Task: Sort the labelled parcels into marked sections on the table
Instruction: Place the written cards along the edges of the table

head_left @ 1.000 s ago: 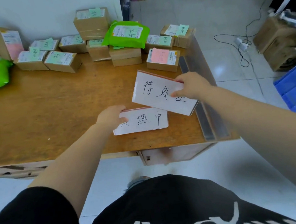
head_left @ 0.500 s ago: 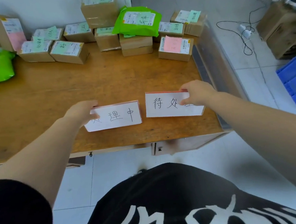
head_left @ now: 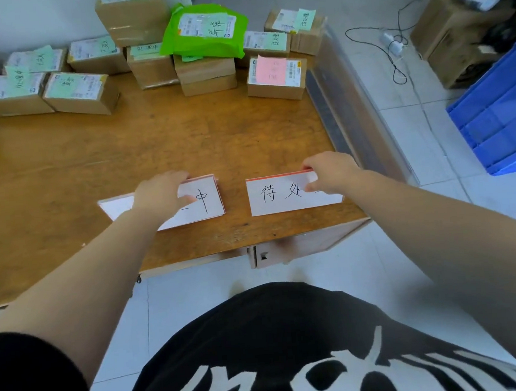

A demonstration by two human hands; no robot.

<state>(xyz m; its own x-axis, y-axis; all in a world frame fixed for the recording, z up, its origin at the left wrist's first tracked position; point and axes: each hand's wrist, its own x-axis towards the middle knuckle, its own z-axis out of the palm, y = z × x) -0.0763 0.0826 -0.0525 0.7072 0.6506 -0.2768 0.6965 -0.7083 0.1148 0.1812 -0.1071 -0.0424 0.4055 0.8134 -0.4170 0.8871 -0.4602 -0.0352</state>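
Two white section cards with handwritten characters lie near the front edge of the wooden table (head_left: 185, 139). My left hand (head_left: 159, 194) lies over the left card (head_left: 203, 202) and grips its far edge; a second white card corner (head_left: 115, 206) sticks out to the left beneath it. The right end of the right card (head_left: 276, 194) is pinched by my right hand (head_left: 328, 172). Labelled parcels stand along the back: brown boxes with green notes (head_left: 75, 92), a green bag (head_left: 205, 31) on stacked boxes, and a box with a pink note (head_left: 276, 76).
A wall runs behind the table's back left. A clear plastic bin (head_left: 354, 106) stands against the table's right side. On the floor to the right are blue crates (head_left: 501, 117), cardboard boxes (head_left: 453, 38) and a cable with a plug (head_left: 393, 45).
The right card came down from tilted in the air to flat on the table. My left hand slid its card leftward, then moved right across it, and another card now shows underneath.
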